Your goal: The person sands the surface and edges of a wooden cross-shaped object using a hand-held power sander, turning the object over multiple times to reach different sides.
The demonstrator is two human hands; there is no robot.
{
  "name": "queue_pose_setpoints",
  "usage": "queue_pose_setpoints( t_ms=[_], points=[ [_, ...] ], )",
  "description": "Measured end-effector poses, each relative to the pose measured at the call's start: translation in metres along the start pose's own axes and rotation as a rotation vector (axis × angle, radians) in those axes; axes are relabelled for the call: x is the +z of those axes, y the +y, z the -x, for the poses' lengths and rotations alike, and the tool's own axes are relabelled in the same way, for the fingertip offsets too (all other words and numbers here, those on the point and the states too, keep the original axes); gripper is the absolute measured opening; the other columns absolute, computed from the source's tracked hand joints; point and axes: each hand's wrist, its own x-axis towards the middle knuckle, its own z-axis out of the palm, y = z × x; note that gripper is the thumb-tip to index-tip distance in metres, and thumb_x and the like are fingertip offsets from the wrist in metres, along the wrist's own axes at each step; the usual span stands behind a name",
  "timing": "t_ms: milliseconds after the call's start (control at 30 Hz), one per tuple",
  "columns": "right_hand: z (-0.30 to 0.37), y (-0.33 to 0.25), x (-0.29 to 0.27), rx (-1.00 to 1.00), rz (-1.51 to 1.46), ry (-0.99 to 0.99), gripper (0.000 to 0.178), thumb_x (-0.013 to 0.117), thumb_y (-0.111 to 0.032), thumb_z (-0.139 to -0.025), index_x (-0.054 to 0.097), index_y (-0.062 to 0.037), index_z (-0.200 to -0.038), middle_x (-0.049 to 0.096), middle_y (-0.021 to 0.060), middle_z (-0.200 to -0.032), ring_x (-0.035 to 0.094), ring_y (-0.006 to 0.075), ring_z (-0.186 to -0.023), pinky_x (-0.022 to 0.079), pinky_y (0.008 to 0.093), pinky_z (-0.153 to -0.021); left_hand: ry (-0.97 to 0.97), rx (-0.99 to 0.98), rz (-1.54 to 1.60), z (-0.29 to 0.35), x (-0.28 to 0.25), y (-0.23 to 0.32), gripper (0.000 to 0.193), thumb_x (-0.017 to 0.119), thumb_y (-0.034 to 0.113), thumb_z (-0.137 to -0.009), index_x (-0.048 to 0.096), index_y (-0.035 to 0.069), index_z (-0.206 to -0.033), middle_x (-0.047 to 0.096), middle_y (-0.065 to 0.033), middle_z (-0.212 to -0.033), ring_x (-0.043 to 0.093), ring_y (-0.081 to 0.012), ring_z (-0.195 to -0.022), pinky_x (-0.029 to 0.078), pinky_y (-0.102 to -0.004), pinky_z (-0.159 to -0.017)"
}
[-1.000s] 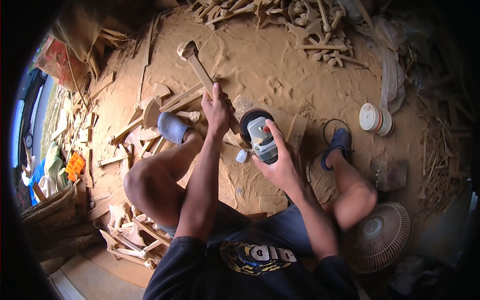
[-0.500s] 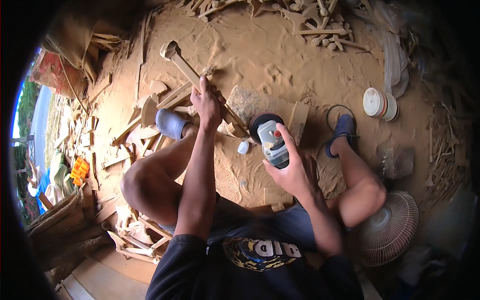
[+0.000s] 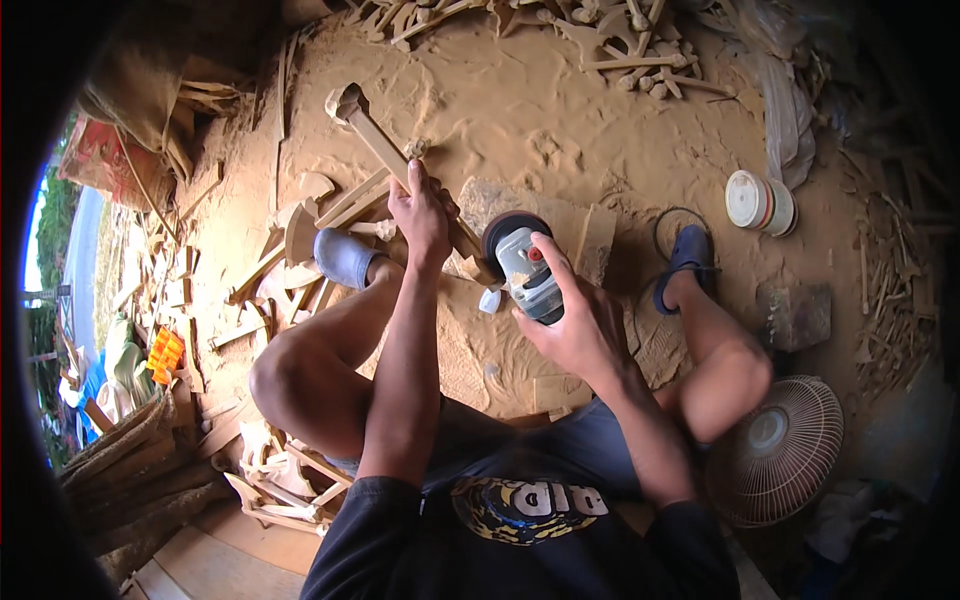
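Note:
Slanting across the middle is a long pale bone (image 3: 378, 142) with a knobby far end and a flat-sided shaft. My left hand (image 3: 422, 215) is wrapped round its shaft, thumb on top. In my right hand (image 3: 580, 325) is an angle grinder (image 3: 527, 270), gripped by its body with the index finger stretched along the top. The grinder's dark round disc (image 3: 497, 232) is by the bone's near end; whether they touch I cannot tell. Beneath both lies a dusty stone-like block (image 3: 480, 198), partly covered by the disc.
Loose bones (image 3: 262, 265) lie left beside my shod foot (image 3: 346, 257), with another bone pile (image 3: 635, 60) at the far side. A white tub (image 3: 762, 204) lies at the right. A round fan (image 3: 775, 450) sits by my right knee. Dust covers the ground (image 3: 500, 110).
The grinder has shifted slightly left and up, nearer the bone's near end. My left hand and the bone have moved slightly right and down.

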Motion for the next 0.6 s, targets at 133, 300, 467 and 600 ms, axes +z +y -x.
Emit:
queue_pose_setpoints(
  t_ms=[133,300,467,600],
  points=[
    [-0.012,0.001,0.003,-0.057,0.039,0.034,0.094,0.085,-0.020,-0.084,0.039,-0.0170,-0.165,0.074,0.0224,-0.129,0.075,0.0458,-0.099,0.063,0.0520,-0.085,-0.020,0.003,-0.018,0.005,0.007,0.001,0.027,0.061,0.033,-0.113,0.049,0.012,-0.099,0.047,0.0014,-0.067,0.048,-0.0112,-0.045,0.044,-0.0278,-0.039],
    [-0.007,0.004,0.007,-0.006,0.077,-0.019,0.094,0.086,-0.022,-0.083,0.041,-0.0173,-0.164,0.077,0.0235,-0.118,0.076,0.0456,-0.097,0.062,0.0525,-0.082,-0.006,0.012,-0.049,0.002,0.002,0.004,0.027,0.061,0.033,-0.113,0.050,0.012,-0.100,0.047,0.0022,-0.067,0.048,-0.0104,-0.045,0.044,-0.0273,-0.039],
    [0.017,0.007,-0.009,0.034,0.046,-0.037,0.094,0.085,-0.022,-0.082,0.040,-0.0190,-0.165,0.076,0.0237,-0.122,0.076,0.0456,-0.099,0.062,0.0533,-0.084,0.016,0.001,-0.012,-0.003,-0.002,0.002,0.028,0.061,0.034,-0.113,0.050,0.012,-0.099,0.046,0.0022,-0.067,0.049,-0.0107,-0.048,0.044,-0.0284,-0.041],
    [0.037,0.018,-0.018,0.128,0.049,-0.047,0.094,0.085,-0.022,-0.082,0.040,-0.0201,-0.165,0.075,0.0219,-0.127,0.075,0.0456,-0.102,0.061,0.0538,-0.087,0.009,-0.011,0.005,-0.011,-0.005,-0.003,0.027,0.062,0.033,-0.113,0.049,0.013,-0.101,0.047,0.0014,-0.068,0.048,-0.0106,-0.048,0.043,-0.0274,-0.041]
  ],
)
